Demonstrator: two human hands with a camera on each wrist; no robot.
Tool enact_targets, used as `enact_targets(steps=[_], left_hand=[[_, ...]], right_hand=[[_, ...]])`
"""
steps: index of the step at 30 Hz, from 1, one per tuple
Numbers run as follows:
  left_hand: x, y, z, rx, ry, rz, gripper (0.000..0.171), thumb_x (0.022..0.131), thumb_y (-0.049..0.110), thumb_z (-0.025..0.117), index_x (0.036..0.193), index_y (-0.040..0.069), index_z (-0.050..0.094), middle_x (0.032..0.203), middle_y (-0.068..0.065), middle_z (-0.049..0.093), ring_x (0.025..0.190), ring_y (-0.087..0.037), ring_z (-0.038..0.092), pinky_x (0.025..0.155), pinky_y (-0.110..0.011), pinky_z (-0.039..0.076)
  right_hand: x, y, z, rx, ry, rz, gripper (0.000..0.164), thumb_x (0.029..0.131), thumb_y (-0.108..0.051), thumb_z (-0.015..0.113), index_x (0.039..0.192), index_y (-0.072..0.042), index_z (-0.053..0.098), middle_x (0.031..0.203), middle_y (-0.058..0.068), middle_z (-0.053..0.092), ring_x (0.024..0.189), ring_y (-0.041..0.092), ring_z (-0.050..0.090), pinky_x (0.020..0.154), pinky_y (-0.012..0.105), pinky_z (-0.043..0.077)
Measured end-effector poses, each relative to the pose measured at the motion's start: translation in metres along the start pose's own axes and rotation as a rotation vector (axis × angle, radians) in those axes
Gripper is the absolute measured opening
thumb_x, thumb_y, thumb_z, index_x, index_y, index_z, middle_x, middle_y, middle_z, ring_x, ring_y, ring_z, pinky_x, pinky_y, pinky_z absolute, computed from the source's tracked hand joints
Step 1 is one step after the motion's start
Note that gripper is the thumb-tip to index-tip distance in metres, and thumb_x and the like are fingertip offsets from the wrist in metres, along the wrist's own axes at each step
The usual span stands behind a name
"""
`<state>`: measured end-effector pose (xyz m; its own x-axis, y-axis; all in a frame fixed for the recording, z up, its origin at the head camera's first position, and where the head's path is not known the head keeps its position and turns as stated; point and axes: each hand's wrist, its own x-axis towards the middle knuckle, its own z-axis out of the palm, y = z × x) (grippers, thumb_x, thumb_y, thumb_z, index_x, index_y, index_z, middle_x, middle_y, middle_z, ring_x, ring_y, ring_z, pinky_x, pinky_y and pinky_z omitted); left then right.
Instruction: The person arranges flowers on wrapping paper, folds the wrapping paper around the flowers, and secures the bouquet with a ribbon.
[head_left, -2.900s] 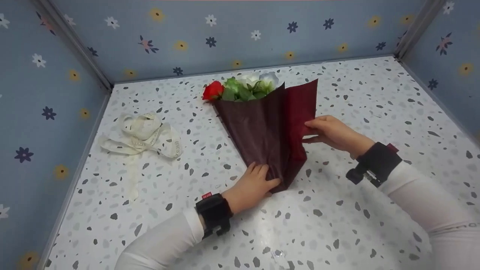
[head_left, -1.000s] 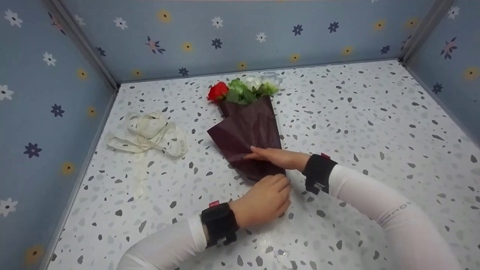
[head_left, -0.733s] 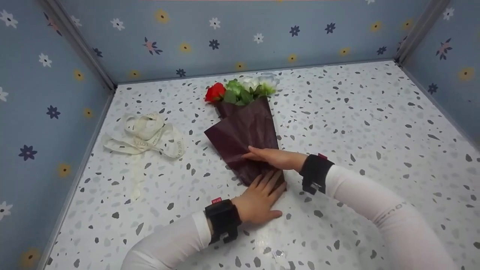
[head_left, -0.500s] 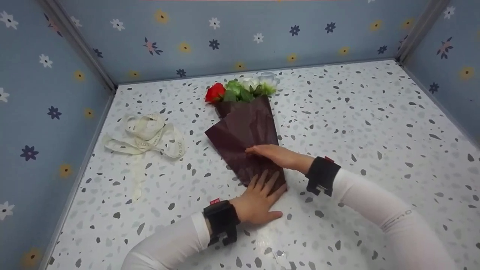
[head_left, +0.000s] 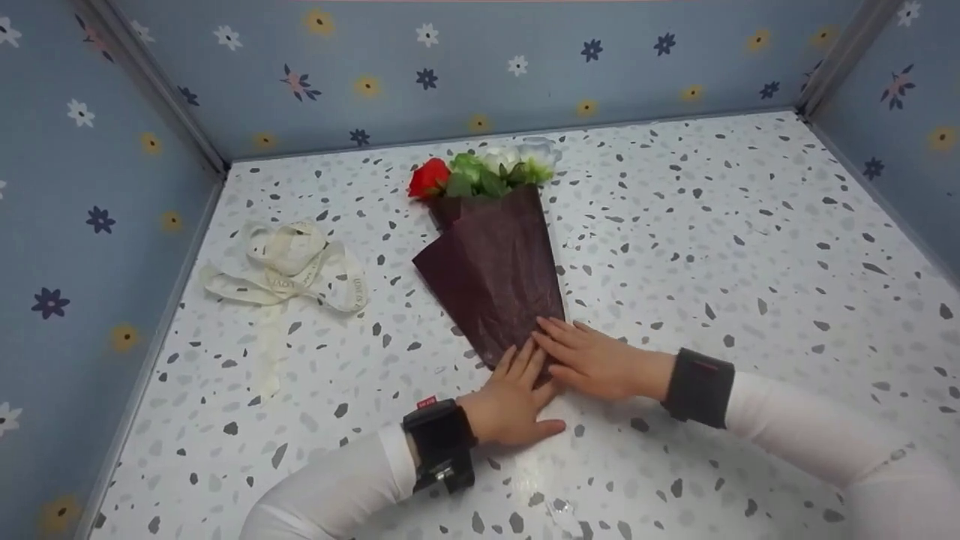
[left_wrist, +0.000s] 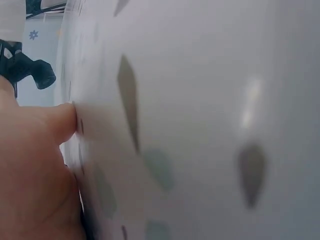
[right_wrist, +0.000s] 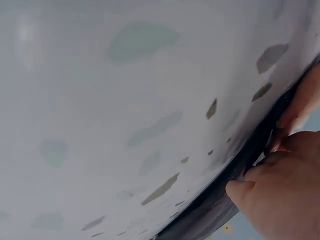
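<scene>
A bouquet lies on the speckled table in dark maroon wrapping paper (head_left: 499, 274). From its far end show a red rose (head_left: 429, 178), a green flower (head_left: 466, 166) and pale flowers (head_left: 517, 159) among leaves. My left hand (head_left: 514, 409) lies flat with spread fingers over the narrow lower end of the wrap. Beside it, my right hand (head_left: 600, 364) rests its straight fingers on the lower right edge, fingertips close to the left hand's. In the right wrist view, the paper's dark edge (right_wrist: 215, 205) runs beneath the right hand (right_wrist: 285, 187). The paper's bottom tip is mostly hidden under both hands.
A loosely looped cream ribbon (head_left: 281, 277) with printed lettering lies to the left, its tail trailing toward me. A small clear scrap (head_left: 559, 508) is near the front edge. Blue flower-patterned panels (head_left: 480, 67) enclose the table at the back and both sides.
The maroon flap that my right hand held out on the right is now folded leftward across the bouquet. My right hand has since slid down toward the bottom; my left hand has flattened there.
</scene>
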<state>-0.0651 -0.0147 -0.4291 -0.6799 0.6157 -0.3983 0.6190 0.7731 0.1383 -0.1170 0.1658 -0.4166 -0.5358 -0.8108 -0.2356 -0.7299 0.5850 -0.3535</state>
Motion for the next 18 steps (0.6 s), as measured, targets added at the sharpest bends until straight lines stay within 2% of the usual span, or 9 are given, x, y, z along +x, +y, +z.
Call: enact_targets(steps=[5, 9, 12, 18], left_hand=[[-0.001, 0.001, -0.001, 0.016, 0.025, 0.006, 0.072, 0.095, 0.061, 0.033, 0.153, 0.027, 0.008, 0.156, -0.019, -0.003, 0.142, -0.033, -0.010, 0.114, -0.047, -0.001], [-0.002, 0.000, -0.001, 0.017, 0.039, 0.006, 0.072, 0.094, 0.061, 0.033, 0.153, 0.027, 0.009, 0.156, -0.018, -0.005, 0.143, -0.032, -0.009, 0.114, -0.046, 0.000], [-0.002, -0.001, -0.001, 0.022, 0.049, 0.006, 0.072, 0.094, 0.061, 0.032, 0.153, 0.026, 0.010, 0.156, -0.017, -0.008, 0.143, -0.032, -0.009, 0.114, -0.046, 0.001], [-0.001, -0.003, 0.002, -0.034, 0.055, 0.032, 0.072, 0.095, 0.060, 0.033, 0.153, 0.027, 0.008, 0.157, -0.015, -0.011, 0.143, -0.031, -0.011, 0.114, -0.045, -0.001]], right_hand=[[0.022, 0.015, -0.010, -0.033, -0.014, 0.083, 0.057, 0.104, -0.028, 0.031, 0.147, 0.006, 0.020, 0.154, 0.022, 0.013, 0.141, 0.038, 0.011, 0.111, 0.055, 0.015], [0.038, 0.024, -0.016, -0.066, -0.056, 0.158, 0.062, 0.103, -0.035, 0.031, 0.149, 0.003, 0.014, 0.156, 0.020, 0.007, 0.142, 0.037, 0.008, 0.111, 0.054, 0.013], [0.050, 0.029, -0.021, -0.087, -0.058, 0.212, 0.065, 0.103, -0.039, 0.032, 0.149, 0.004, 0.013, 0.155, 0.021, 0.008, 0.142, 0.036, 0.008, 0.111, 0.054, 0.013], [0.079, 0.036, -0.030, -0.152, -0.049, 0.313, 0.073, 0.101, -0.044, 0.034, 0.146, 0.011, 0.013, 0.153, 0.027, 0.010, 0.141, 0.039, 0.009, 0.112, 0.049, 0.014]])
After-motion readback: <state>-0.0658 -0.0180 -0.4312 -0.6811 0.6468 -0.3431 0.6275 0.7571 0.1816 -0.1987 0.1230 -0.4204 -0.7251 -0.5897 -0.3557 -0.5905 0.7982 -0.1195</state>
